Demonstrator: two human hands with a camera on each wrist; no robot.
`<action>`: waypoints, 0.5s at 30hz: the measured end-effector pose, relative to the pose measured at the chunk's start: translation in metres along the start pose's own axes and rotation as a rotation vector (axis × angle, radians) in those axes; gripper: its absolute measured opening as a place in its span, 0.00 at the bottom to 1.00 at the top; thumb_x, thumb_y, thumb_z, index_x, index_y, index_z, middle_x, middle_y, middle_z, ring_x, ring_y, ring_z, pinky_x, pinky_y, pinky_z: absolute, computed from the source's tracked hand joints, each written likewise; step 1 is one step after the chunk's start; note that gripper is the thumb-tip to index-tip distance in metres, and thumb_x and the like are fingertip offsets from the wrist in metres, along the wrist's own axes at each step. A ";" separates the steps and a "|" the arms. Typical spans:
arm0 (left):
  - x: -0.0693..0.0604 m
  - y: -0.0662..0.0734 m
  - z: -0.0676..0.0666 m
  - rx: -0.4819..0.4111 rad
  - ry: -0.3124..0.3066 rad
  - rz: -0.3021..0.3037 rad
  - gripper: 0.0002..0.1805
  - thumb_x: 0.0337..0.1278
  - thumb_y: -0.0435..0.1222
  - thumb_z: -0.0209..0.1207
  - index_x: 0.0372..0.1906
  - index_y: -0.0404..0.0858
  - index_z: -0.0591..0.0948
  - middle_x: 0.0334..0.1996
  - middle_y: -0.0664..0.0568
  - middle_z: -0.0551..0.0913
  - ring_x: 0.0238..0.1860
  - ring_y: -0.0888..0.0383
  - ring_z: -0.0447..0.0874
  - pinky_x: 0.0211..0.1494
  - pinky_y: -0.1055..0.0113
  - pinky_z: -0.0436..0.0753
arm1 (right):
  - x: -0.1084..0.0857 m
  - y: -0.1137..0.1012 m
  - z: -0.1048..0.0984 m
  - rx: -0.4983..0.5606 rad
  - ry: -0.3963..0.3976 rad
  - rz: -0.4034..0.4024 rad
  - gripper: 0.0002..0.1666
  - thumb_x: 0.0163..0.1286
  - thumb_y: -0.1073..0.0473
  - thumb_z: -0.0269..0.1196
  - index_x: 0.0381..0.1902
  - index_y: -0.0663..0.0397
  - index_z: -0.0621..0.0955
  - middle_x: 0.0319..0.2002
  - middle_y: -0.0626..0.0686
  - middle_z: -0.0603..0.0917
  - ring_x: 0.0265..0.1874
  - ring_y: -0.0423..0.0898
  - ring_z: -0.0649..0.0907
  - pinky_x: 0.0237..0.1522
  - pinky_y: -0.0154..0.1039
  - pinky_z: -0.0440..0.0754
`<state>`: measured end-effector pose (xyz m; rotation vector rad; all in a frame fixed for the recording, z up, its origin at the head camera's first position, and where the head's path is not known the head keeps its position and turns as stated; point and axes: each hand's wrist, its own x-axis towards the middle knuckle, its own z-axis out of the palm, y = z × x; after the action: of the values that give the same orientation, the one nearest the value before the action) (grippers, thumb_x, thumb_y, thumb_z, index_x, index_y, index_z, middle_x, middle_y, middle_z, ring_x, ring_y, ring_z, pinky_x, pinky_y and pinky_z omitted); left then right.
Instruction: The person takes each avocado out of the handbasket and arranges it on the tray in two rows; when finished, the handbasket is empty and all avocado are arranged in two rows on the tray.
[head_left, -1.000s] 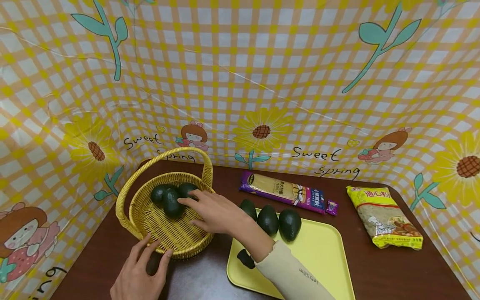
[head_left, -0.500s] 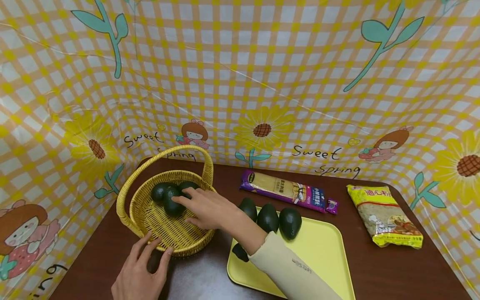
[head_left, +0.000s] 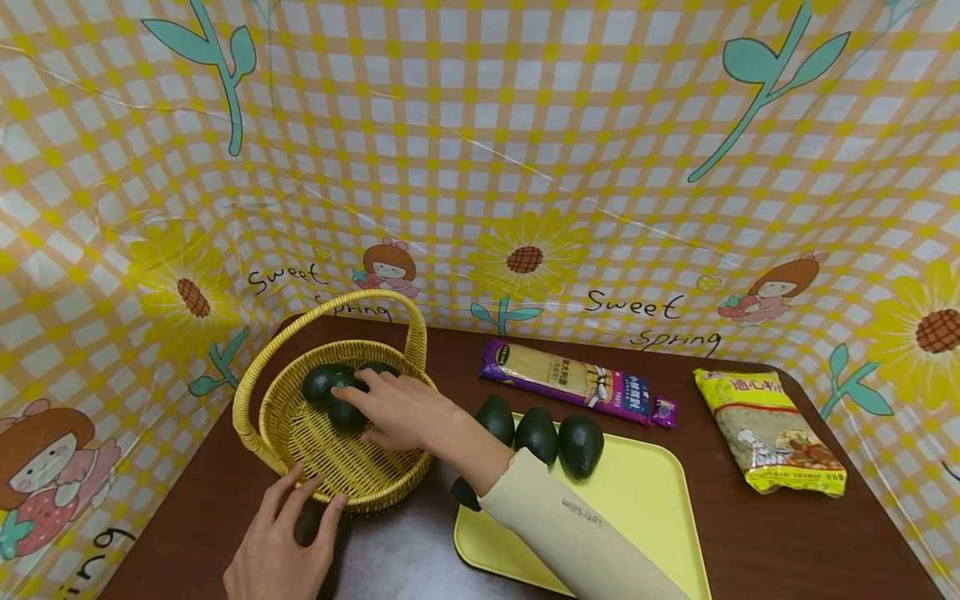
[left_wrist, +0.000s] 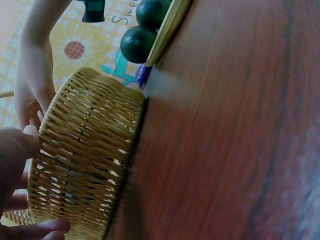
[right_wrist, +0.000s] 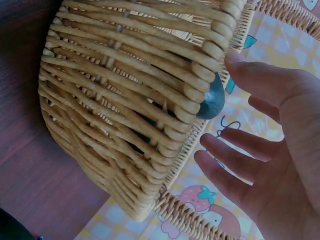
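Several dark green avocados (head_left: 347, 417) lie together inside a round yellow wicker basket (head_left: 375, 483) with a tall handle. My right hand (head_left: 408, 412) is over the basket, its fingers spread above the avocados and hiding part of them. In the right wrist view, the fingers of this hand (right_wrist: 265, 155) look loosely extended, and an avocado (right_wrist: 212, 100) shows just past the rim. At the near side, my left hand (head_left: 281, 533) touches the basket rim with relaxed, spread fingers; the left wrist view has its thumb (left_wrist: 31, 140) against the rim.
To the right, a yellow tray (head_left: 637, 500) holds 3 visible avocados (head_left: 536, 435) along its far left part. A purple pasta packet (head_left: 570, 379) lies behind it. A yellow-and-clear food packet (head_left: 772, 433) is at the far right. Patterned cloth (head_left: 480, 167) walls the table.
My right hand has shifted slightly left over the basket, covering more of the avocados. The left hand stays at the rim, and the basket and tray keep their places.
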<state>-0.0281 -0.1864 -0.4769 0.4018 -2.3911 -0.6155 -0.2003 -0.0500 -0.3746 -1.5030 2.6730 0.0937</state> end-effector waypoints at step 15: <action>0.000 0.001 0.001 0.007 -0.005 -0.012 0.23 0.55 0.49 0.81 0.52 0.44 0.93 0.61 0.47 0.87 0.32 0.43 0.90 0.26 0.46 0.85 | 0.024 0.002 0.004 0.036 -0.100 0.073 0.51 0.78 0.42 0.68 0.89 0.32 0.55 0.86 0.57 0.57 0.77 0.55 0.74 0.60 0.42 0.86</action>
<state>-0.0287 -0.1852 -0.4768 0.4180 -2.3978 -0.6139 -0.2142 -0.0689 -0.3809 -1.3535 2.6358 0.1210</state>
